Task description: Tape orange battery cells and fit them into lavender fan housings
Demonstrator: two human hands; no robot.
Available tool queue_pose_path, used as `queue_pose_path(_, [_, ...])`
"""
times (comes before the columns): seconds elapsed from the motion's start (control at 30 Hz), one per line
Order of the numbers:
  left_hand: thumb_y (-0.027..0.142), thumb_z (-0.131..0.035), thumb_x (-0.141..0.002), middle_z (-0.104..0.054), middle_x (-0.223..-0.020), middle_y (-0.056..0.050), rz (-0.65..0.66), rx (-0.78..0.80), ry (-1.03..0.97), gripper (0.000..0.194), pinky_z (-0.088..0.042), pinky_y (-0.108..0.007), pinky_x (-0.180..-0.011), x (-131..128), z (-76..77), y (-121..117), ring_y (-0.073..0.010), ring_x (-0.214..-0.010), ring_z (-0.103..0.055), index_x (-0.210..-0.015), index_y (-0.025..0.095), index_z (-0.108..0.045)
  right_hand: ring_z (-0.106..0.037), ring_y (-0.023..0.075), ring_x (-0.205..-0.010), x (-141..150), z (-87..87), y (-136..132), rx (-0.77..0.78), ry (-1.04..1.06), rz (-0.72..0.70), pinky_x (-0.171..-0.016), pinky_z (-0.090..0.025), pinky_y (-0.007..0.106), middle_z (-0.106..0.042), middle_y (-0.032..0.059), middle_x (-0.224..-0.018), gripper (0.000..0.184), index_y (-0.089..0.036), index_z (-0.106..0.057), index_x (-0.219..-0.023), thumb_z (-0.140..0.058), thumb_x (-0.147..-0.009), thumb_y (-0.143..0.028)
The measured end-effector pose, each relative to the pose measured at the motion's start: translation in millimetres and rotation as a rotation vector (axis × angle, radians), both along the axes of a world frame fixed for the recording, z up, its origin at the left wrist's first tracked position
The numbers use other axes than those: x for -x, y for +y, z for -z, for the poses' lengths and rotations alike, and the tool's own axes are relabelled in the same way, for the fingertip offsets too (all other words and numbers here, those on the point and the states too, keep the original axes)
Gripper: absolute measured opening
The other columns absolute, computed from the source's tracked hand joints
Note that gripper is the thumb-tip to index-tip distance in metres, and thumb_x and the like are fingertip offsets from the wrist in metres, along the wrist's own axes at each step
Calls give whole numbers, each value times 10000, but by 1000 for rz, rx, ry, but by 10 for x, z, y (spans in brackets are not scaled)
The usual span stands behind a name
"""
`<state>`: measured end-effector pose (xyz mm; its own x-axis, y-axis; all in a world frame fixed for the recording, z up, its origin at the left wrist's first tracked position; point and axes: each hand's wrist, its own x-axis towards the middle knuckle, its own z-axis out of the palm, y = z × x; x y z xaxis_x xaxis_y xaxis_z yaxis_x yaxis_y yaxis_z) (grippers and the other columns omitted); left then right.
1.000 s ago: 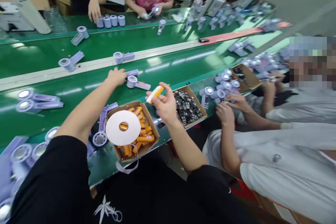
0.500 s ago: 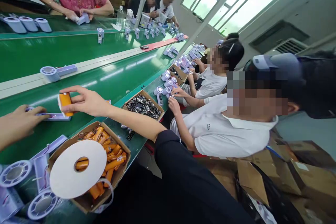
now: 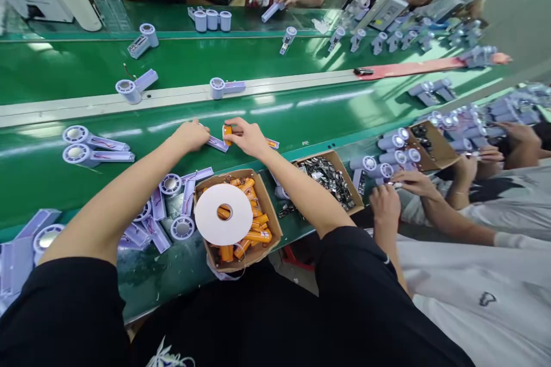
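Note:
My right hand [image 3: 248, 137] pinches an orange-wrapped cylindrical battery [image 3: 227, 134] between thumb and fingers, just above the green belt. Under the curled fingers of my left hand [image 3: 191, 135] is a light-purple fan housing; its handle [image 3: 218, 144] sticks out toward the battery, and its round head is hidden by the hand. Below both hands stands a cardboard box [image 3: 275, 223] of orange batteries [image 3: 258, 235]. A white paper disc [image 3: 210, 223] with a centre hole lies on top of them. Behind my right wrist shows the end of another purple handle [image 3: 274, 144].
Several purple fan housings [image 3: 182, 227] lie left of the box, and two more [image 3: 92, 155] rest on the belt. To the right is a box of small circuit boards [image 3: 329, 180]. A co-worker's hands [image 3: 400, 189] are close beyond it. Other people sit across the belt.
The view has swung left and down, bringing both my arms and more of the bench into sight. My right hand still holds the battery, and my left is still at the fan housing.

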<state>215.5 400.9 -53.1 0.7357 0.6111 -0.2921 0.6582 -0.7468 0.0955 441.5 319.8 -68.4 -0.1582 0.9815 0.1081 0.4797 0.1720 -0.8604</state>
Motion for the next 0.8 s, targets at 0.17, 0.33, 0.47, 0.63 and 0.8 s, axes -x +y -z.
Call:
queue_pose_path(0.17, [179,-628,-954,-781,-1308,-116,115,-5,38,289,-459,-443,-1098,-29,-34,-100,-327,-1311,-639,-1151,256,-825,-838,259,-1097,2,35,23,-13,-14,-4,-1045,-634,406,-861,75,-1115,485,-185,-693,-1360,-782,-898,-300])
queue_pose_path(0.33, [172,-584,-951,-754,-1355,-177,120,-47,40,352,-506,-490,-1028,-167,-11,-202,-415,-1404,-558,-1207,220,-821,-850,260,-1042,-60,18,-21,-13,29,3,-990,-657,393,-869,80,-1104,513,-181,-691,-1362,-806,-883,-326])
queue_pose_path(0.47, [233,-639,-928,-788,-1204,-197,86,-56,26,314,-509,-476,-1047,-264,21,-190,-409,-1387,-570,-1181,176,-816,-847,249,-1062,-174,40,-73,-38,17,-11,-1034,-650,399,-871,58,-1089,482,-195,-721,-1336,-820,-879,-312])
queue_pose_path(0.63, [297,-701,-870,-821,-1074,-110,35,12,56,263,-503,-375,-1001,-374,-25,-28,-315,-1183,-694,-1083,245,-846,-838,245,-1070,-295,156,-128,-108,-62,-22,-1071,-635,407,-865,54,-1123,421,-209,-771,-1304,-825,-897,-304])
queue_pose_path(0.8, [401,-695,-902,-840,-1128,-34,-61,74,58,264,-486,-309,-898,-458,-173,35,-257,-1082,-732,-1104,297,-828,-832,243,-1036,-273,121,-177,-79,-283,-33,-987,-624,358,-866,73,-1109,397,-198,-746,-1371,-773,-993,-316])
